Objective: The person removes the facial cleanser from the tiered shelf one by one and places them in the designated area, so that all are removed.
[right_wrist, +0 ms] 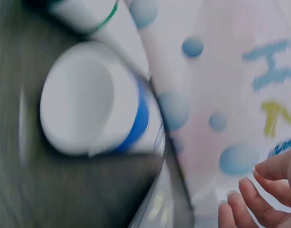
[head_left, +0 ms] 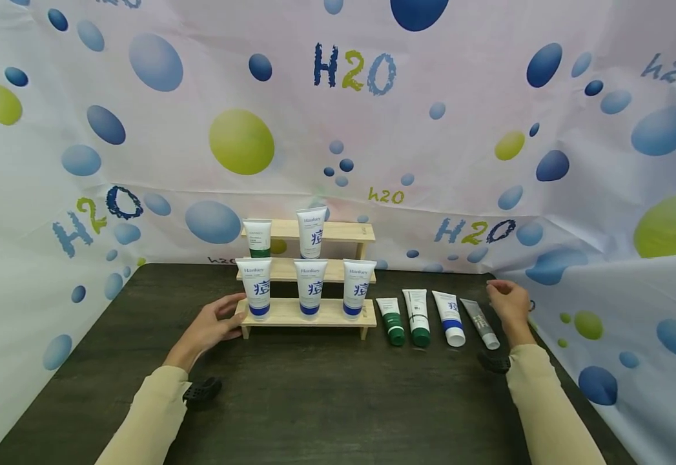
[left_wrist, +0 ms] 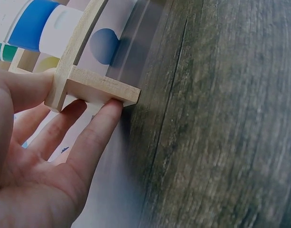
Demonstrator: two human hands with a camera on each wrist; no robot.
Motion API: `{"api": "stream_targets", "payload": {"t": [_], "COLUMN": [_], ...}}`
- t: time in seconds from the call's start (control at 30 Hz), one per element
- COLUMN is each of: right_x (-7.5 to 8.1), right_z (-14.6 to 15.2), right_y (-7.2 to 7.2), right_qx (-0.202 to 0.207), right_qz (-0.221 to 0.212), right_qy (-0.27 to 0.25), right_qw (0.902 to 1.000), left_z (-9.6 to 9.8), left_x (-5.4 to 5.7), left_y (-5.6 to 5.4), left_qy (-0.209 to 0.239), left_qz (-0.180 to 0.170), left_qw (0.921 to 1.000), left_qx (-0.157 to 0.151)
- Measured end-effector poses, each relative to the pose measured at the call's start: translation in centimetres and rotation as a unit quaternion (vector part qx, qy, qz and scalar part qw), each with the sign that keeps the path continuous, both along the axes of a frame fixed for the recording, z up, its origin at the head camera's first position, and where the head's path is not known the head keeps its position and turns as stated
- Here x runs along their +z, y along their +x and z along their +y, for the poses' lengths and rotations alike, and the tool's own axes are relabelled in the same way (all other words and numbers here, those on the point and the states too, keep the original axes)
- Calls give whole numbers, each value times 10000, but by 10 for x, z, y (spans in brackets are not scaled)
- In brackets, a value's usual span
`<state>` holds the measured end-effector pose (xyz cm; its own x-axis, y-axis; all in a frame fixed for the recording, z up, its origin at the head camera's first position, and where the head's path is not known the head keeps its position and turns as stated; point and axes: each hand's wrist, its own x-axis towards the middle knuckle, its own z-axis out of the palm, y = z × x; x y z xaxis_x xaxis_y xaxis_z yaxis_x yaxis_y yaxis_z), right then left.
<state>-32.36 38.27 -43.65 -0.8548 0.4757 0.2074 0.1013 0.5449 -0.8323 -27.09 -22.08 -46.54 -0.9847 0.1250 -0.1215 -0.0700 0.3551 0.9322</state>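
Observation:
A three-step wooden display stand (head_left: pixel 338 312) bears several white tubes with blue bands, such as the middle tube (head_left: pixel 311 284), and one white-and-green tube (head_left: pixel 258 237) at the upper left. My left hand (head_left: pixel 212 326) holds the left end of its lowest step, the thumb on the board (left_wrist: pixel 64 76) and fingers against the leg. Beyond the grey tube (head_left: pixel 480 323) my right hand (head_left: pixel 511 307) hovers with loosely bent fingers and nothing in them. Under the right wrist camera lies a white tube with a blue band (right_wrist: pixel 83 99), blurred.
Right of the stand, two green-capped tubes, one short (head_left: pixel 392 321) and one long (head_left: pixel 417 316), lie beside a blue-banded tube (head_left: pixel 449 318) on the dark wooden table (head_left: pixel 338 400). A white curtain with coloured dots (head_left: pixel 372 129) hangs behind and along both sides.

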Motion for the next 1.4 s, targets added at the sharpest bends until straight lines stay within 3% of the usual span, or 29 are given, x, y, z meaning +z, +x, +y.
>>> {"api": "stream_targets", "payload": {"t": [0.23, 0.47, 0.77, 1.27, 1.4], "right_x": [24, 43, 61, 92, 97], "right_z": [-39, -78, -119, -168, -179], "right_y": [-4, 1, 7, 11, 10], "right_qx": [724, 1477, 2399, 3098, 3132], "right_qz": [224, 202, 378, 680, 680], "right_qy": [-371, -194, -109, -23, 64], "right_qw": [9964, 9886, 9700, 9484, 9472], "left_z": [-3, 0, 0, 1, 0], "left_x": [1, -1, -3, 1, 0], "left_y": [0, -2, 0, 0, -1], "left_qy": [-4, -14, -77, -86, -48], "left_qz": [-3, -17, -34, 9, -2], "left_qw": [10000, 10000, 10000, 9999, 10000], "left_qx": [25, 34, 36, 79, 61]}}
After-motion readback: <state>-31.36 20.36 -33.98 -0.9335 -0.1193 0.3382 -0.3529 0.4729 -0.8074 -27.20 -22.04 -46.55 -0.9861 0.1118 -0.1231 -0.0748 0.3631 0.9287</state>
